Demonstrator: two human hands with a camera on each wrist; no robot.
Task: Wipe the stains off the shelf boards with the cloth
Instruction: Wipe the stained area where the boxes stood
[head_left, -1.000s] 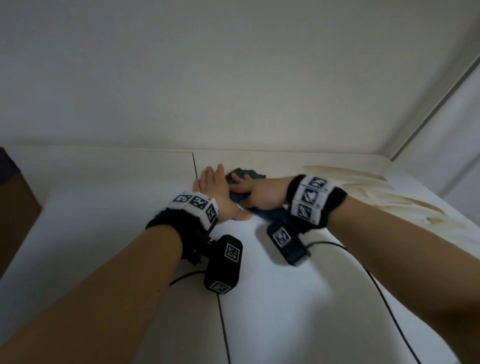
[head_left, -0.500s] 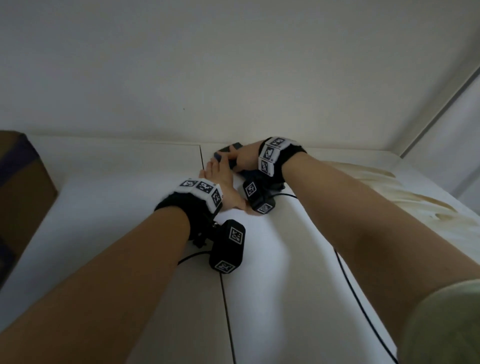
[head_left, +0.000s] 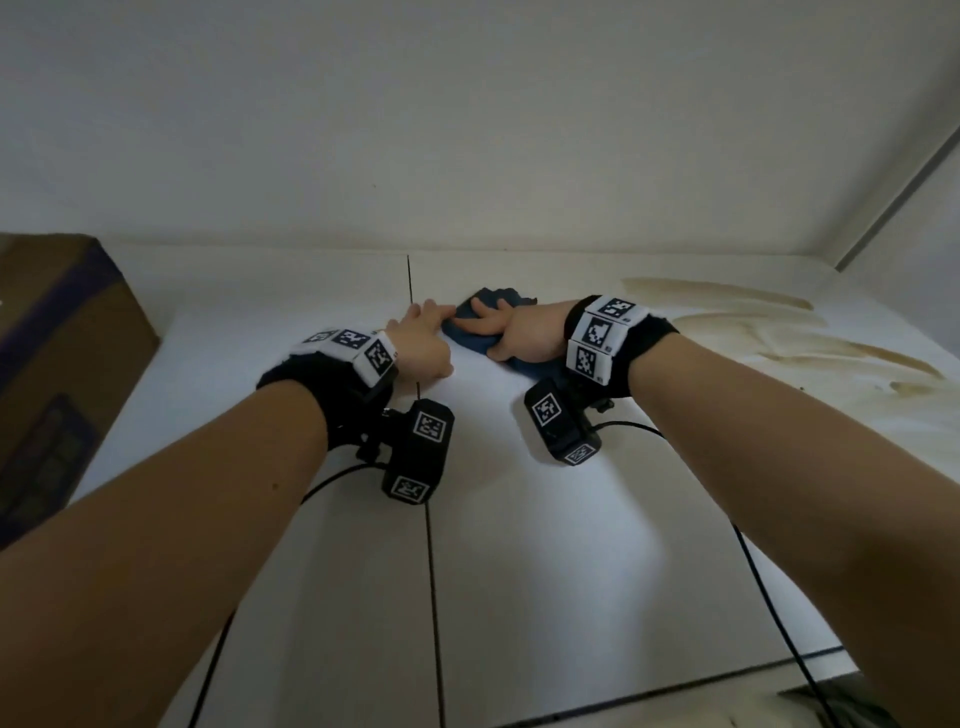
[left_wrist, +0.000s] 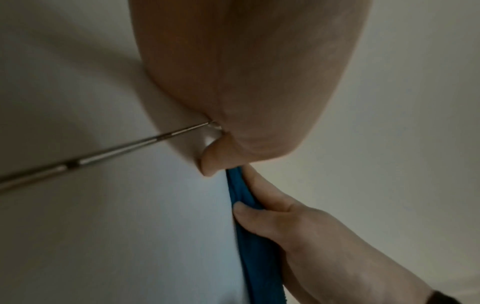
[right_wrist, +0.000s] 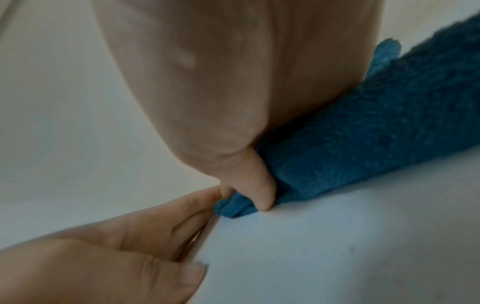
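The right hand (head_left: 522, 338) pinches the blue cloth (head_left: 470, 343), most of it hidden under the palm. Beside that grip, the left hand (head_left: 423, 345) lies flat and empty on the shelf (head_left: 519, 545).

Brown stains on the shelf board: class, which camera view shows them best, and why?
The head view: the brown stains streak across the shelf board right of the right hand. Both wrist views show only fingers, the cloth and unstained board.
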